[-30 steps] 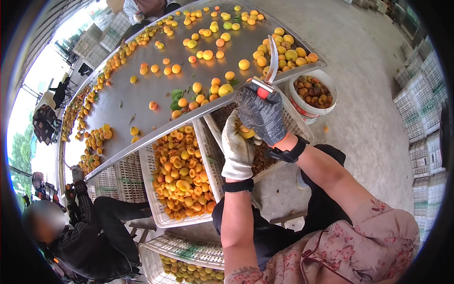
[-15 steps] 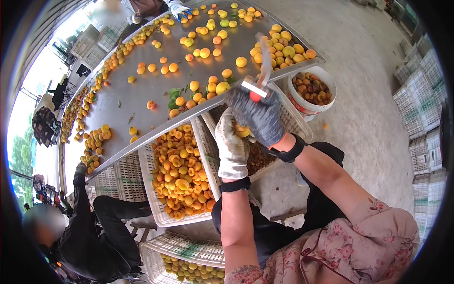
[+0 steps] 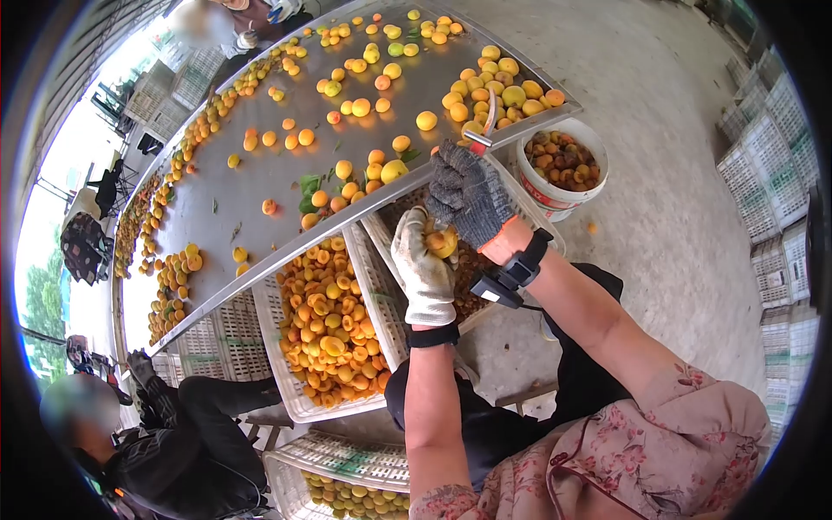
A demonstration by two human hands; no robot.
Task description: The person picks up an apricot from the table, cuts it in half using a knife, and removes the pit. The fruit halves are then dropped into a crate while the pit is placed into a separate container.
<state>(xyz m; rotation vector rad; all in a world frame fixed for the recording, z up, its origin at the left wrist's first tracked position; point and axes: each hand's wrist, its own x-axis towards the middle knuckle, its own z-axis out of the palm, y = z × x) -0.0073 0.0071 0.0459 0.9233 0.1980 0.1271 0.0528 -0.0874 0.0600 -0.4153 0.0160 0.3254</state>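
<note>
My left hand (image 3: 422, 267), in a white glove, is closed around an orange-yellow apricot (image 3: 443, 243). Just to its right, my right hand (image 3: 472, 198) in a dark grey knit glove grips a knife (image 3: 492, 113). The knife's thin curved blade points up and away, and a bit of red handle shows above the fist. Both hands are over a white crate (image 3: 529, 208) with dark brown bits inside, by the edge of a metal table (image 3: 325, 165). To the left, another crate (image 3: 394, 334) holds many halved apricots (image 3: 334, 325).
Whole apricots (image 3: 513, 95) lie scattered and piled on the table. A white bucket (image 3: 598, 154) of dark fruit stands to the right. Stacked crates (image 3: 780, 182) line the far right. One co-worker (image 3: 182, 442) sits lower left, another (image 3: 260, 22) stands across the table.
My right hand has turned its back toward me, and the knife blade has tilted. The view has shifted slightly. The far co-worker's gloved hand has drawn back from the fruit.
</note>
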